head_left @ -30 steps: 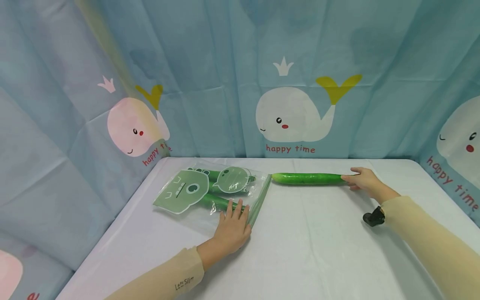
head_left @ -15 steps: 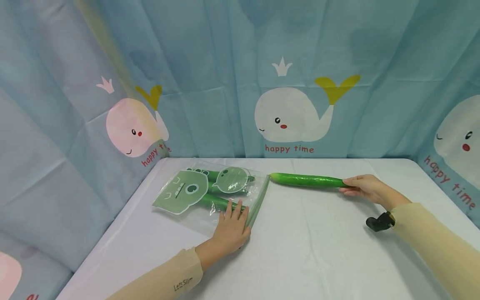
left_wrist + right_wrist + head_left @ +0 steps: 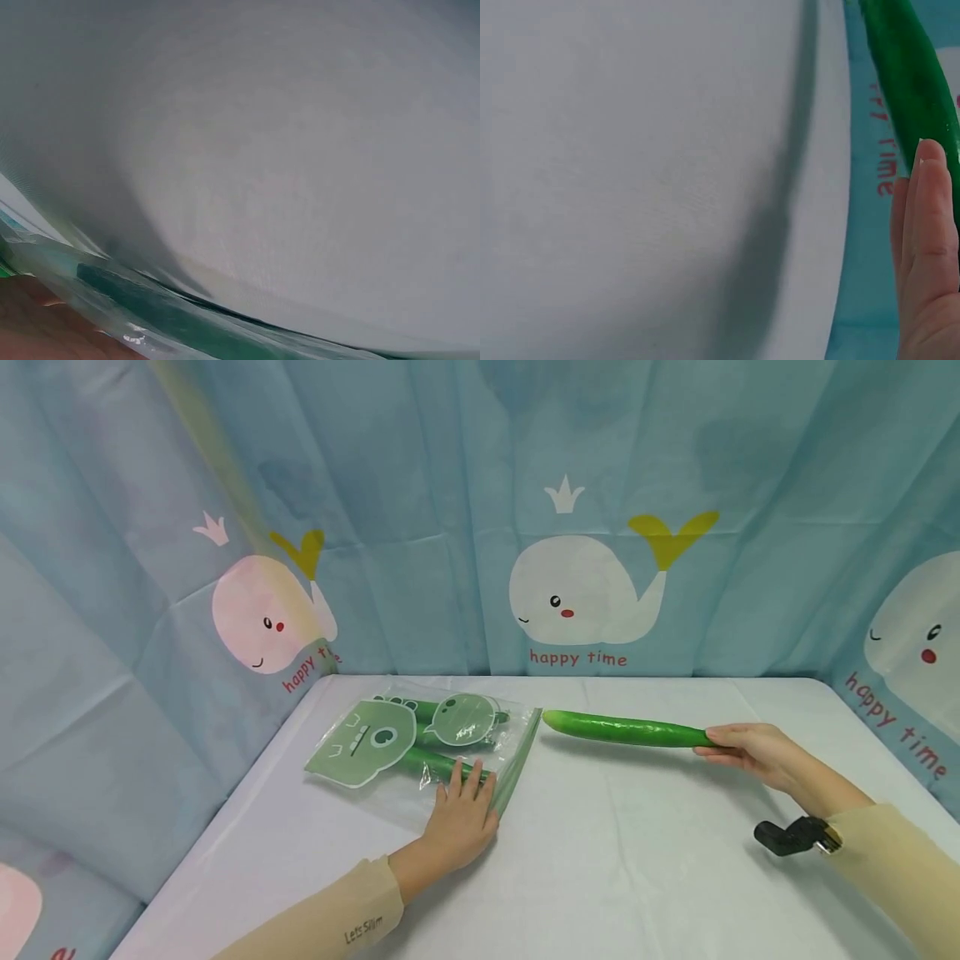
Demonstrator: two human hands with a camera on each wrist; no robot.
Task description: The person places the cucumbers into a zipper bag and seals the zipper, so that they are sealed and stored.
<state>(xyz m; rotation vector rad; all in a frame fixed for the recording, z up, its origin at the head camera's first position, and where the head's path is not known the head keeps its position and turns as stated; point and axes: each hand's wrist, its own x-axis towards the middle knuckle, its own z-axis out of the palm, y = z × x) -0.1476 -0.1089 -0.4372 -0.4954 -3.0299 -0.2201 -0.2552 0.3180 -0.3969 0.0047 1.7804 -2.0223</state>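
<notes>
Head view: left hand (image 3: 459, 827), palm down, on a printed bag (image 3: 363, 747), fingers spread (left wrist view: hand cropped); right hand (image 3: 761, 756) pinching one end of a cucumber (image 3: 630, 731) above the white table (image 3: 600, 860). Right wrist view adds: those fingers (image 3: 934, 217) straight, pressed together.

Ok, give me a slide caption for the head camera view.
Left hand rests on a clear printed bag with cucumbers inside; right hand holds another cucumber by one end over the white table.
</notes>
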